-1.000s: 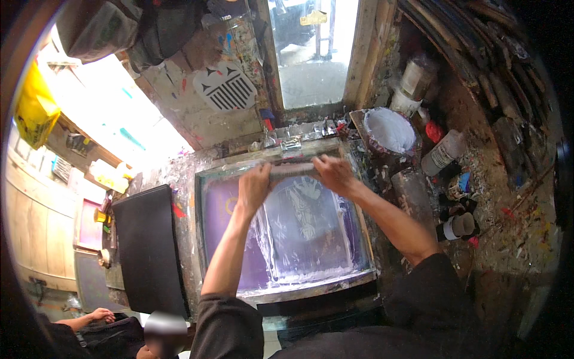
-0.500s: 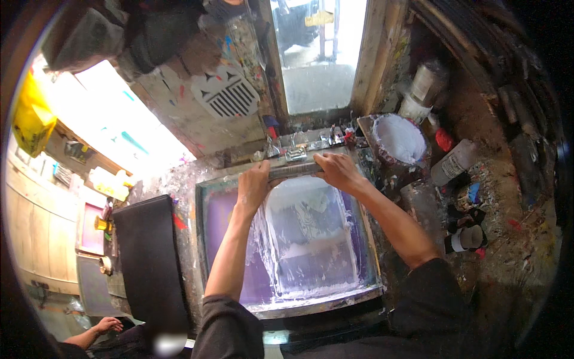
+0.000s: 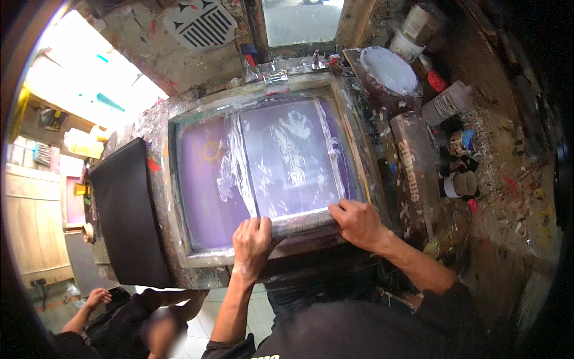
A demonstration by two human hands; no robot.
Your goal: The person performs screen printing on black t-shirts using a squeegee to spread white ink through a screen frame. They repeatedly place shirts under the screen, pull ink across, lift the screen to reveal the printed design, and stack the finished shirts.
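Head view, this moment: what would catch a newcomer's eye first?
The purple printing screen in its paint-crusted frame fills the middle, with a pale streaked design across it. Both hands grip a squeegee at the screen's near edge, the left hand at its left end and the right hand at its right end. To the right, a spattered bench holds a white-lidded tub and a squeeze bottle; a black flat board lies left of the screen.

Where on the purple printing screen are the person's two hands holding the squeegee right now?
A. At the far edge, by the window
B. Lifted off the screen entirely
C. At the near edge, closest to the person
C: the left hand and right hand grip the squeegee at the near edge of the purple screen.
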